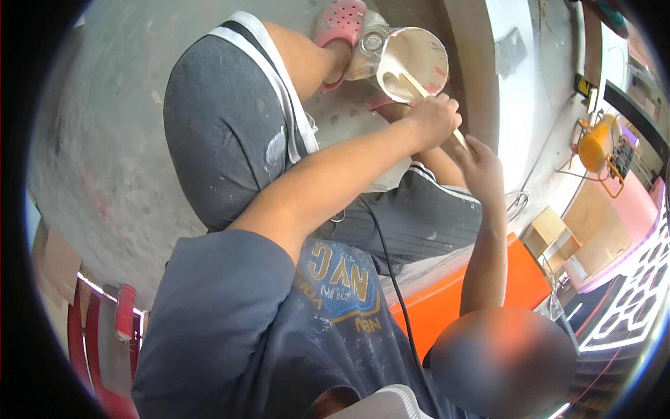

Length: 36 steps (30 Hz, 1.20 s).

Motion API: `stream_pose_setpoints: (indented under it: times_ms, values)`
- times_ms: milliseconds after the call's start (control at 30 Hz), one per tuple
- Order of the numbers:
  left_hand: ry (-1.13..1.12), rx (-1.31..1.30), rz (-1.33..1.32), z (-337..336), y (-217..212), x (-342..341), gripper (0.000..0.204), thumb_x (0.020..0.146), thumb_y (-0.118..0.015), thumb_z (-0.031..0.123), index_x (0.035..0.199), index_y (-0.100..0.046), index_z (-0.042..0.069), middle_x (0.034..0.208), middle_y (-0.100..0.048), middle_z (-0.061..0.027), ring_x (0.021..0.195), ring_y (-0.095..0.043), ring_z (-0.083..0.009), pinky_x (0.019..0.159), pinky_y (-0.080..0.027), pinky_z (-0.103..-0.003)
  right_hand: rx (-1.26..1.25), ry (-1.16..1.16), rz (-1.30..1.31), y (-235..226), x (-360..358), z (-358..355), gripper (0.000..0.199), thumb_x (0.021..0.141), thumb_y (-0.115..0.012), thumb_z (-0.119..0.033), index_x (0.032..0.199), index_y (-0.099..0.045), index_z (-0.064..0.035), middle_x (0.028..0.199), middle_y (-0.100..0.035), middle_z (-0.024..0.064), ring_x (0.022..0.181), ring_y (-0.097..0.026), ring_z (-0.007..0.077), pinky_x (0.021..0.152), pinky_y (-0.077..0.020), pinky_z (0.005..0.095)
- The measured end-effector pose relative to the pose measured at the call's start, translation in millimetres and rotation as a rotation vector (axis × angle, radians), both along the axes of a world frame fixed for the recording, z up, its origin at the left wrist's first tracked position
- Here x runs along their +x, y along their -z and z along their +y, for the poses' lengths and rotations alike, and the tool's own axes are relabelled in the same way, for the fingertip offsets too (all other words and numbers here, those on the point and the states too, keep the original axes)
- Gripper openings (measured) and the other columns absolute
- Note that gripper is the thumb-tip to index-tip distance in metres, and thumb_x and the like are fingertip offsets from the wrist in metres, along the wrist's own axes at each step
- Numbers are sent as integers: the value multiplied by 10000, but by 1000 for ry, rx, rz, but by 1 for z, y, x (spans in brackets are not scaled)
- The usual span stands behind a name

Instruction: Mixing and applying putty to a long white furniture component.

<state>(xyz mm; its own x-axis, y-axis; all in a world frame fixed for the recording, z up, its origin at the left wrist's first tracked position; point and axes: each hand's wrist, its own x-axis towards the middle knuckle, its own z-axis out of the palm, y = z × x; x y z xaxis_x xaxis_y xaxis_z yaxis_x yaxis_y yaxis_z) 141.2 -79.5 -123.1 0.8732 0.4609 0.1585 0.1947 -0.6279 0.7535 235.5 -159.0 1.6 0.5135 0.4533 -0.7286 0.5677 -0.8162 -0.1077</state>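
Observation:
A white bucket (434, 52) with a pale, smeared inside leans on its side between my feet, its mouth toward me. A light wooden stick (417, 85) reaches into it, and its far end meets pale material inside. My left hand (436, 120) is closed round the middle of the stick, just outside the bucket's rim. Closer to me, my right hand (481, 166) grips the stick's near end between the fingers. Part of the stick is covered by my left hand.
Pink clogs (340, 22) are on my feet beside the bucket. A black cord (385, 244) runs over my lap. To the right are an orange panel (447, 293), a white post (509, 91) and a yellow rounded device on a frame (595, 145). Red slatted furniture (125, 312) stands left.

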Motion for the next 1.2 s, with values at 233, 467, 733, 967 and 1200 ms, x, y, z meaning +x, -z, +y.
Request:
stream_pose_setpoints:
  times_ms: [233,467,733,967,1200]
  values:
    - [55,52,-8,-14,4,2,77,668,-604,110,736,-618,78,927,-559,-134,918,-545,-292,781,-441,-395,132,421,130,7,-14,-9,349,827,-553,-284,895,-546,58,666,-602,108,486,-570,161,438,-456,277]
    - [47,34,-21,-20,11,9,110,706,-560,143,747,-619,60,952,-545,-165,976,-526,-293,805,-438,-387,564,-632,-433,21,-31,-31,370,805,-568,-313,943,-544,29,689,-606,170,486,-577,227,501,-468,317]
    - [143,77,117,-17,8,4,104,692,-579,107,768,-648,91,890,-592,-98,927,-551,-239,816,-440,-364,123,358,54,4,-33,-12,341,833,-529,-297,921,-542,32,704,-615,150,529,-611,201,487,-468,284]
    - [400,-153,377,20,-12,18,97,686,-576,85,748,-649,75,904,-584,-108,879,-569,-261,754,-469,-371,293,-578,-433,-4,-56,-5,450,744,-617,-268,1133,-486,-82,826,-573,164,792,-564,388,724,-457,435]
    - [-172,-64,-238,-10,19,14,140,675,-576,68,798,-636,99,912,-565,-112,877,-556,-267,705,-457,-404,286,625,249,0,0,19,325,802,-540,-171,1038,-489,46,719,-577,108,549,-563,125,395,-433,232]
